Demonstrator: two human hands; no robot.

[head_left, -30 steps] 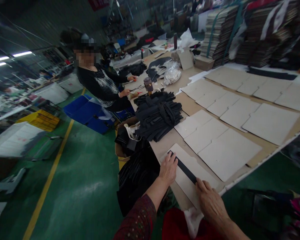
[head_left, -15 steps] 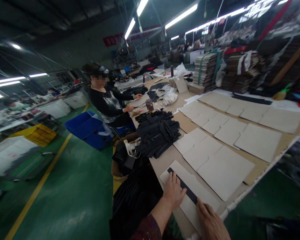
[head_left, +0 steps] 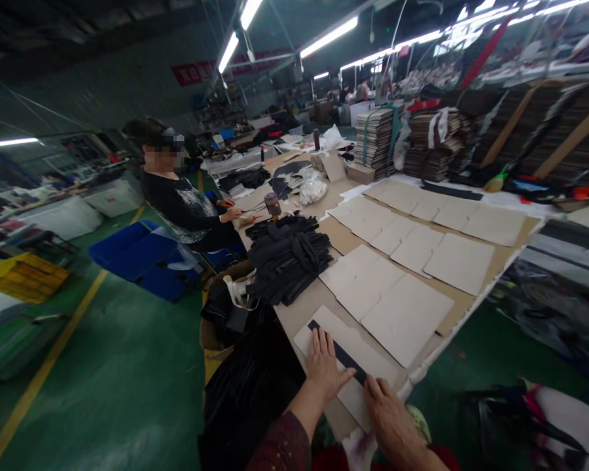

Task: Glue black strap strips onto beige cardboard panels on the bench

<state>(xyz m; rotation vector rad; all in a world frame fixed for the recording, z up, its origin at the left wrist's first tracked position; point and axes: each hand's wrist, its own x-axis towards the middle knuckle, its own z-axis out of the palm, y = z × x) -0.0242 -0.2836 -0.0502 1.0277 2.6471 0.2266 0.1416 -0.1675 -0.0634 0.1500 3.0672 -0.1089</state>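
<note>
A narrow black strip (head_left: pixel 346 356) lies along a pale beige board (head_left: pixel 302 338) at the near edge of the table. My left hand (head_left: pixel 322 365) rests flat on the strip's upper part, its fingers stretched out and the thumb spread to the side. At the strip's near end, my right hand (head_left: pixel 390 415) lies with straight fingers on the strip and board. Both hands press from above and neither grasps anything. Just beyond is a heap of black fabric strips (head_left: pixel 294 258), with overlapping beige boards (head_left: pixel 407 317) laid in rows to its right.
A co-worker (head_left: pixel 177 203) stands at the table's left side, hands on it. Below the left edge are an open box of black material (head_left: pixel 226 307) and a blue bin (head_left: pixel 137 261). Bundled board stacks (head_left: pixel 373 140) stand at the back.
The camera view has turned to the right, so the scene sits further left. My hands stay on the strip, with the left thumb spread wider.
</note>
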